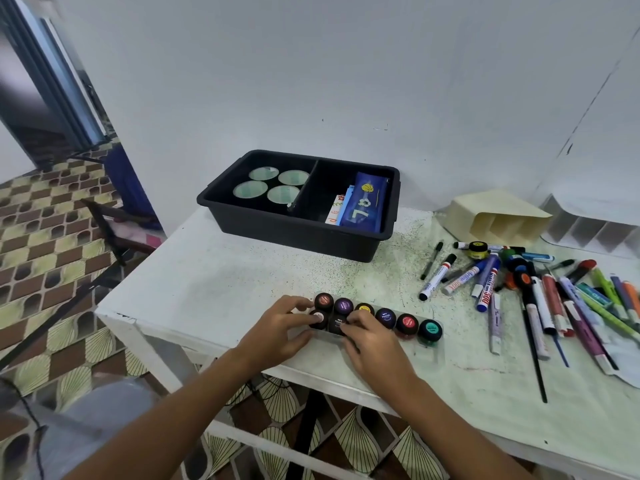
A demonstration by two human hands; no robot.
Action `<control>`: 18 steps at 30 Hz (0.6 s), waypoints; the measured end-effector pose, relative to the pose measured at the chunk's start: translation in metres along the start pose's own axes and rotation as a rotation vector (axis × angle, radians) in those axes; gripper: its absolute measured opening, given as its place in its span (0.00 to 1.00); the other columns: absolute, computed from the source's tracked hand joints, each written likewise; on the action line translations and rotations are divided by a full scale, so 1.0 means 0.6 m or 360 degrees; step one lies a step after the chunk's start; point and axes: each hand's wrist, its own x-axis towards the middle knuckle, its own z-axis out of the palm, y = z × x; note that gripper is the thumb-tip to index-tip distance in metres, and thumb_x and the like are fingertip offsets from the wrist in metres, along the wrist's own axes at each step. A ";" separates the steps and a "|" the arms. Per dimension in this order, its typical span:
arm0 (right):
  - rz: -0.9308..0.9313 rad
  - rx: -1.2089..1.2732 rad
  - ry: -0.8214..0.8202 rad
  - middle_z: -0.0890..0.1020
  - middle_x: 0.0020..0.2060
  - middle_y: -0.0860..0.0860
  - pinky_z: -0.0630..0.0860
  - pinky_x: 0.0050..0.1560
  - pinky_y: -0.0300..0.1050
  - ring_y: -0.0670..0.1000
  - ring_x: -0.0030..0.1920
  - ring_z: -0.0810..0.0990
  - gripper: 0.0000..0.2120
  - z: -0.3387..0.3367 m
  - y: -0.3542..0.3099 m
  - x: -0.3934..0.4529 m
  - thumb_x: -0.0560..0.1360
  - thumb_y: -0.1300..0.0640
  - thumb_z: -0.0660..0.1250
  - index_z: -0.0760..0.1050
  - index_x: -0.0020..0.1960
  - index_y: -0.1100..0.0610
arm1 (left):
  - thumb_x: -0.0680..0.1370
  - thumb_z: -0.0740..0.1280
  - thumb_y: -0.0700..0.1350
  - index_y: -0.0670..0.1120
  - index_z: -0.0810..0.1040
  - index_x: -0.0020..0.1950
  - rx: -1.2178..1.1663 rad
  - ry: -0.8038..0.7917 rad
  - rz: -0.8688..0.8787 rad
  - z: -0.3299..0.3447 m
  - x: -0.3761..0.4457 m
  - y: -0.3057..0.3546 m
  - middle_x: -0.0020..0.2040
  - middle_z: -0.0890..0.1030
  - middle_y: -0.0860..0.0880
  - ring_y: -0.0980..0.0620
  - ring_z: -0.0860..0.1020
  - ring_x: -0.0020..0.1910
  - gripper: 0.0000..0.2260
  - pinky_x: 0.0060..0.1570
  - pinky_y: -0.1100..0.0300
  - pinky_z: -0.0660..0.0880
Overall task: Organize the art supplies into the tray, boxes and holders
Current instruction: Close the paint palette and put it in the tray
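Head view: left hand point(277, 329) fingers point(313, 317) pinch a white-lidded black paint pot point(318, 319); right hand point(375, 341) fingers grasp the adjoining dark pot point(337, 323), both seated in a clear plastic pot holder point(429, 346) on the white worktop point(214, 282); step judged: filling the near row; next, loose pots from the marker pile point(519, 275) right of the fingers.

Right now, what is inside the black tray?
The black tray has two compartments. The left one holds four tape rolls. The right one holds a blue pouch leaning over some paper cards. Whatever lies under the pouch is covered.
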 end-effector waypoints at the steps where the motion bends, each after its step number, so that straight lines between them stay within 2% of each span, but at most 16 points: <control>1: 0.0003 -0.0013 0.0018 0.79 0.46 0.53 0.80 0.37 0.44 0.50 0.37 0.81 0.06 0.003 -0.001 0.001 0.69 0.62 0.74 0.83 0.46 0.61 | 0.75 0.68 0.48 0.46 0.84 0.56 -0.0001 0.0029 0.0006 0.003 -0.001 -0.001 0.56 0.79 0.46 0.53 0.76 0.53 0.12 0.49 0.60 0.76; 6: -0.0052 -0.0051 0.0043 0.80 0.45 0.53 0.81 0.38 0.44 0.51 0.41 0.82 0.06 0.007 0.005 -0.002 0.68 0.62 0.74 0.83 0.45 0.61 | 0.75 0.68 0.46 0.44 0.84 0.54 0.0041 0.0110 0.0064 0.011 -0.006 0.003 0.54 0.80 0.45 0.50 0.77 0.52 0.11 0.47 0.58 0.77; 8: -0.0108 -0.0107 0.0017 0.81 0.44 0.52 0.80 0.40 0.44 0.51 0.43 0.81 0.06 0.000 0.004 -0.001 0.70 0.59 0.71 0.83 0.45 0.60 | 0.75 0.68 0.47 0.44 0.84 0.53 0.0084 0.0134 0.0097 0.011 -0.003 0.007 0.54 0.80 0.45 0.49 0.76 0.51 0.11 0.46 0.58 0.75; 10: -0.0126 -0.0121 -0.0076 0.81 0.44 0.50 0.80 0.41 0.43 0.50 0.44 0.80 0.12 -0.012 0.002 0.003 0.73 0.53 0.64 0.84 0.45 0.58 | 0.75 0.69 0.47 0.44 0.84 0.51 0.0124 0.0158 0.0144 0.008 0.007 0.010 0.54 0.80 0.45 0.48 0.75 0.51 0.10 0.47 0.57 0.73; 14: -0.0119 0.0001 -0.0186 0.81 0.53 0.49 0.80 0.48 0.43 0.49 0.50 0.81 0.17 -0.037 0.016 0.004 0.75 0.49 0.59 0.82 0.54 0.56 | 0.74 0.68 0.46 0.41 0.83 0.53 0.0138 0.0185 0.0195 0.012 0.050 0.023 0.55 0.79 0.44 0.47 0.76 0.52 0.12 0.50 0.52 0.75; 18: 0.0032 0.0139 -0.0104 0.80 0.55 0.48 0.78 0.51 0.43 0.48 0.50 0.81 0.17 -0.081 0.052 -0.012 0.76 0.50 0.61 0.80 0.59 0.56 | 0.74 0.67 0.46 0.40 0.83 0.51 0.0070 0.0199 0.0258 0.046 0.108 0.051 0.54 0.79 0.44 0.47 0.76 0.52 0.11 0.50 0.53 0.76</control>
